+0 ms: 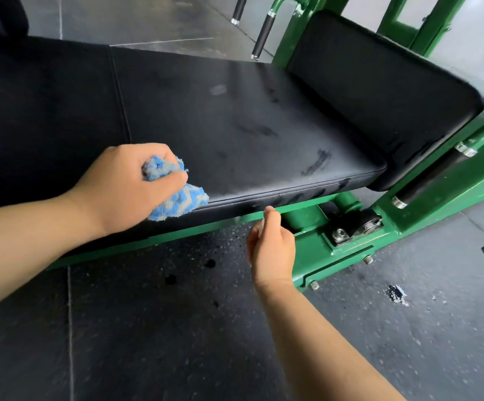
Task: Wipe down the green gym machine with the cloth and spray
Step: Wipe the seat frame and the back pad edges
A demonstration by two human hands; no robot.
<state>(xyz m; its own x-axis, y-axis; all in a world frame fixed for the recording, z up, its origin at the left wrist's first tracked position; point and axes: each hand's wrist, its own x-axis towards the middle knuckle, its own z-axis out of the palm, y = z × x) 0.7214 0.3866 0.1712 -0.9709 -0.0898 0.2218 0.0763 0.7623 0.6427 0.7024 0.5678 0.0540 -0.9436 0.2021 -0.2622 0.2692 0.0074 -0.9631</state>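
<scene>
Head view — left hand (125,183) gripping cloth (178,198) on black pad (235,125), right hand (272,247) loosely curled, empty.

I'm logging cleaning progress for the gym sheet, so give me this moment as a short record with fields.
left hand: holds the blue cloth bunched against the front edge of the seat pad
right hand: in front of the green frame below the pad, fingers loosely curled, nothing visible in it
seat pad: black, with dark streaks on top
spray bottle: not in view
floor: dark, a few darker spots
</scene>
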